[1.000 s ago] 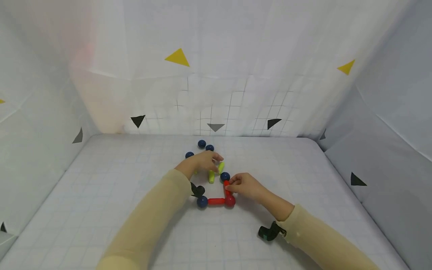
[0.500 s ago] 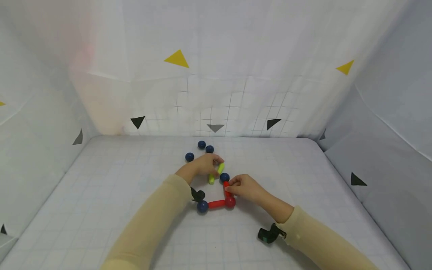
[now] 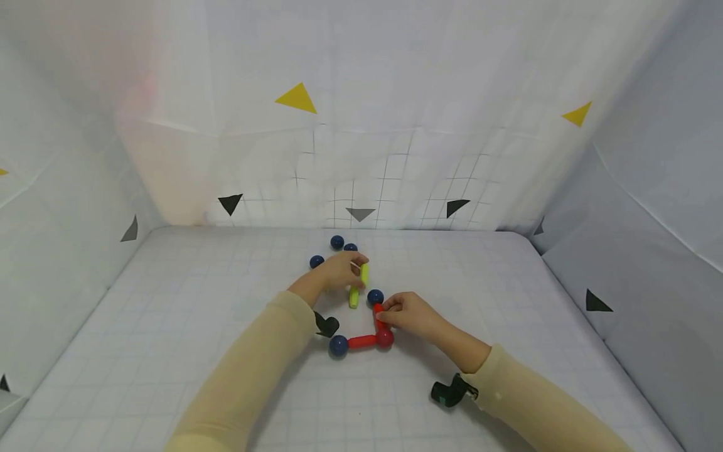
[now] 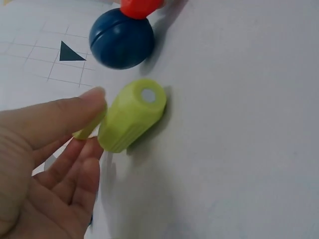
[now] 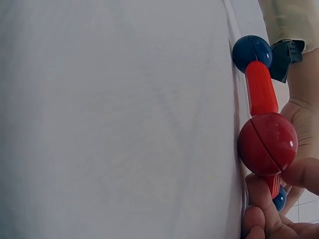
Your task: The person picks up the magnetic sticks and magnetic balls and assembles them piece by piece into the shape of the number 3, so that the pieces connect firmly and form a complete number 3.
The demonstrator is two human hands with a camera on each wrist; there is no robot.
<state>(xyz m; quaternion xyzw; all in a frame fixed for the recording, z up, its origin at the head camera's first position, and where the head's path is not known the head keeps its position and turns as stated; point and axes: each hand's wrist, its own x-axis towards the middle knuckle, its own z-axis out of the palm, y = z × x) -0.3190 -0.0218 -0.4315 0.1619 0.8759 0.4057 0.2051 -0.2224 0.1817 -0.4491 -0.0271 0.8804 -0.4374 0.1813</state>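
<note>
My left hand (image 3: 337,272) pinches a yellow-green magnetic rod (image 3: 364,272) between thumb and fingers; in the left wrist view the thumb covers most of it. A second yellow-green rod (image 4: 133,114) lies on the table just beside the fingertips, a pale disc on its end. With thumb and fingers, my right hand (image 3: 413,312) grips a red magnetic rod (image 3: 378,309). That rod joins a blue ball (image 3: 375,297) to a red ball (image 3: 385,338). From the red ball another red rod (image 3: 362,341) runs left to a second blue ball (image 3: 339,346), forming an L.
Beyond my left hand sit loose blue balls (image 3: 337,242), one of them partly covered by the hand. Dark camera mounts are strapped at both wrists, the right one (image 3: 454,390) low over the white table (image 3: 141,326). White sheeting with triangular marks surrounds the table.
My left hand has shifted slightly up and left, and the yellow-green rod has swung more upright, away from the blue ball. My right hand keeps its grip; the lower red rod has tilted slightly.
</note>
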